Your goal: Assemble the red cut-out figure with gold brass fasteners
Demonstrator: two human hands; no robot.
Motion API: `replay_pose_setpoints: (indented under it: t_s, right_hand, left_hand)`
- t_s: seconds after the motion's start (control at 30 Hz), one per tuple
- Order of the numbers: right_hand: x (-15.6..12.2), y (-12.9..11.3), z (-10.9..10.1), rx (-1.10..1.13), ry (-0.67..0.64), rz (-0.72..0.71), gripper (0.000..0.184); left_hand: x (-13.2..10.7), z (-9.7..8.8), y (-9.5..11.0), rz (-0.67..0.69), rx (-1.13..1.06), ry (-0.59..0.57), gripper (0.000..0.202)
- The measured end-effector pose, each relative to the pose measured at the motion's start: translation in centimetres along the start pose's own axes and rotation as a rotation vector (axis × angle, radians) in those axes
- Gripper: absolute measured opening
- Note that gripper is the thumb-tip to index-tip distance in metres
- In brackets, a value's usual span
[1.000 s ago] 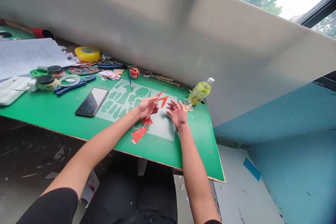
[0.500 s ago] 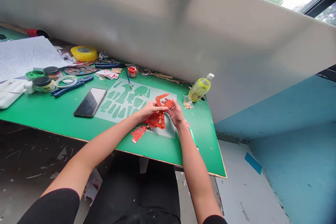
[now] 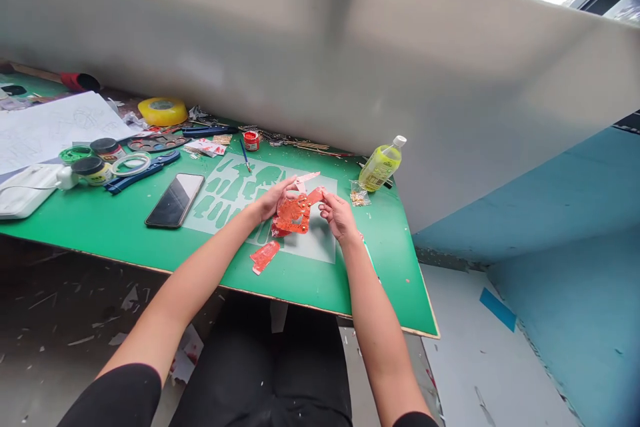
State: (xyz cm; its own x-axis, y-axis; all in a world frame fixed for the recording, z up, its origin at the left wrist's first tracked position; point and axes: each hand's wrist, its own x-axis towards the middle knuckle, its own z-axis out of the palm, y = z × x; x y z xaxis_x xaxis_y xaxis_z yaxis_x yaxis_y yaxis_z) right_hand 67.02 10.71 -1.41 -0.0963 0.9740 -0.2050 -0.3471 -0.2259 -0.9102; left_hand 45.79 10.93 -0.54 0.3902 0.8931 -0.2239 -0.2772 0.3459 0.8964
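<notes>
Both hands hold up a red cut-out figure (image 3: 295, 210) made of joined painted pieces, just above a white stencil sheet (image 3: 320, 247) on the green board (image 3: 100, 213). My left hand (image 3: 273, 199) grips its left side. My right hand (image 3: 337, 213) pinches its upper right end. A loose red piece (image 3: 264, 257) lies on the board below the left hand. Another small red piece lies under the figure, partly hidden.
A black phone (image 3: 175, 199) lies left of the stencil sheet. A yellow-green bottle (image 3: 381, 165) lies at the right. Paint jars (image 3: 93, 170), a tape roll (image 3: 163, 111), blue pliers (image 3: 143, 170), a small red pot (image 3: 251, 140) and a brush sit behind. A grey panel (image 3: 350, 60) walls the back.
One second ago only the left hand held the red piece and the right was open. The right hand has since closed on the figure, and both now hold it a little higher.
</notes>
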Motion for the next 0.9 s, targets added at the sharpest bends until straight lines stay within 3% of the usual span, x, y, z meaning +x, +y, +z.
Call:
replay_pose_setpoints:
  t_s: [0.07,0.17,0.3,0.37,0.5,0.63,0.7,0.8,0.9]
  right_hand:
    - [0.3,-0.1,0.0,0.120,0.079,0.020,0.030]
    - [0.5,0.0,0.2,0.235,0.149,0.050,0.020]
    - [0.3,0.6,0.7,0.257,0.085,0.091,0.022]
    - [0.0,0.9,0.9,0.219,0.026,0.107,0.025]
    - [-0.3,1.2,1.4,0.187,-0.019,0.147,0.026]
    - [0.0,1.3,1.4,0.288,0.048,0.124,0.018]
    - [0.3,1.4,1.3,0.323,0.067,0.122,0.016]
    - [0.5,1.3,1.1,0.356,0.061,0.117,0.013]
    - [0.3,1.2,1.2,0.380,0.051,0.119,0.013]
  left_hand:
    - [0.2,-0.4,0.5,-0.037,-0.200,0.043,0.058]
    - [0.3,-0.7,0.7,0.057,-0.410,0.098,0.043]
    - [0.3,-0.4,0.5,0.186,-0.528,0.158,0.032]
    - [0.1,-0.2,0.5,0.207,-0.535,0.177,0.034]
    - [0.1,-0.4,0.4,0.234,-0.523,0.110,0.050]
    - [1.1,-0.4,-0.6,0.103,-0.479,0.193,0.027]
    - [1.4,0.0,-1.2,0.075,-0.396,0.178,0.021]
    - [1.3,0.7,-2.0,0.168,-0.333,0.091,0.026]
    - [0.7,1.0,-1.9,0.259,-0.341,0.050,0.044]
